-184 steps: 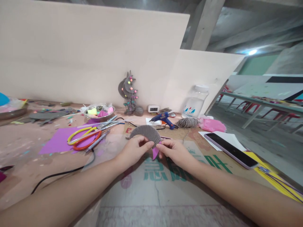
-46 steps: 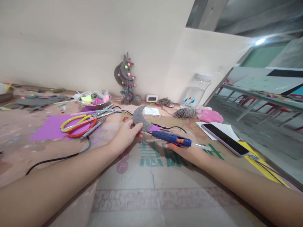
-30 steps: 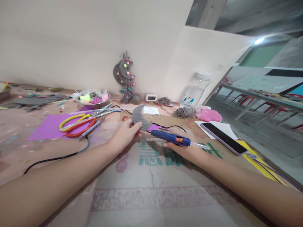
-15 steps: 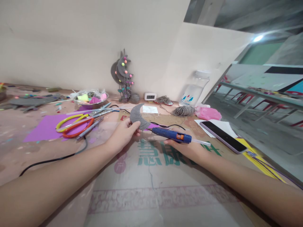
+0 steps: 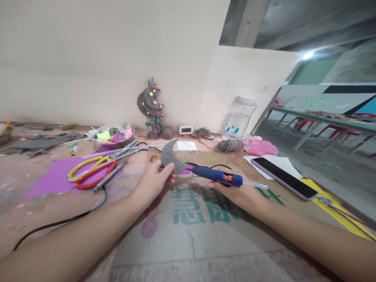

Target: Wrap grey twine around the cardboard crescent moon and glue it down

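Note:
Between thumb and fingers, my left hand [image 5: 160,176] pinches a grey crescent moon [image 5: 170,156] that looks wrapped in yarn. My right hand [image 5: 232,192] is wrapped around a blue hot glue gun [image 5: 217,176], its fingers partly hidden beneath the body. A clear glue stick [image 5: 255,184] sticks out of the gun's back end. The nozzle points left and is at the moon's lower right tip; whether it touches cannot be made out. Both are held above a cardboard sheet [image 5: 182,243] with green printing.
Scissors with yellow and red handles [image 5: 96,172] lie on purple paper [image 5: 49,176] at left, near a metal bowl [image 5: 113,143]. Behind stand a moon ornament [image 5: 151,105], a timer [image 5: 186,129], grey yarn [image 5: 227,146] and a bottle [image 5: 239,117]. A phone [image 5: 284,178] lies at right.
The view has tilted up a little, so everything sits lower. The glue gun has shifted slightly right relative to the moon, its nozzle still at the tip. Both grips are unchanged.

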A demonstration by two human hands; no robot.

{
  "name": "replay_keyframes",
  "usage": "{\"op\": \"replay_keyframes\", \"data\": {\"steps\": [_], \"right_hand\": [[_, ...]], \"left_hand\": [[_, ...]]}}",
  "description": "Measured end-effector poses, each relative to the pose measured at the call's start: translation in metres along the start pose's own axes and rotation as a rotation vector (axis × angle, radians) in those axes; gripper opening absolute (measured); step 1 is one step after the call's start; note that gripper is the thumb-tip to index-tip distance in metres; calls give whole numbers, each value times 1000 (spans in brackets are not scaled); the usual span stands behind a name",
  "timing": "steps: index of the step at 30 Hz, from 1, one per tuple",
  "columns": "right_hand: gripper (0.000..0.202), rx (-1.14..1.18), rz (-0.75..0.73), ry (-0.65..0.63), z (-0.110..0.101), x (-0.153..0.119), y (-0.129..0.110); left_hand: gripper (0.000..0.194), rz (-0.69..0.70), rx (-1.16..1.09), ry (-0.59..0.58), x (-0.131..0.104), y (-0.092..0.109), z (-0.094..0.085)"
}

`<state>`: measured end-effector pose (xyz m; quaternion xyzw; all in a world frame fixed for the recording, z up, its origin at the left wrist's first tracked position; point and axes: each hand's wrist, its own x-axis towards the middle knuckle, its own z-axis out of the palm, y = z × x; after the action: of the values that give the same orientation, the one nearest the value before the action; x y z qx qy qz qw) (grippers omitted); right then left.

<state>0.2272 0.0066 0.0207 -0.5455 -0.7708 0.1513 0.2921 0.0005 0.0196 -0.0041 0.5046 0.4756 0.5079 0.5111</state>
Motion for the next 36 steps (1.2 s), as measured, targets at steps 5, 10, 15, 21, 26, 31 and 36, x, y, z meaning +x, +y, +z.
{"op": "replay_keyframes", "data": {"steps": [5,10,15,21,26,31,36], "right_hand": [[26,102,53,-99,-1,2,2],[24,81,49,-57,0,4,6],[27,37,22,-33,0,5,9],[29,51,77,-31,1,5,9],[26,182,38,-35,1,7,9],[41,149,113,-14,-10,10,9],[46,201,32,64,-25,18,16]], "left_hand": [[24,-15,-32,-1,-1,1,1],[24,5,-45,-17,0,0,1],[25,1,6,-11,-1,2,1],[25,28,41,-20,-4,3,2],[26,30,28,-29,-3,0,0],[27,-22,-64,21,-5,2,2],[24,-24,-64,25,-7,5,3]]}}
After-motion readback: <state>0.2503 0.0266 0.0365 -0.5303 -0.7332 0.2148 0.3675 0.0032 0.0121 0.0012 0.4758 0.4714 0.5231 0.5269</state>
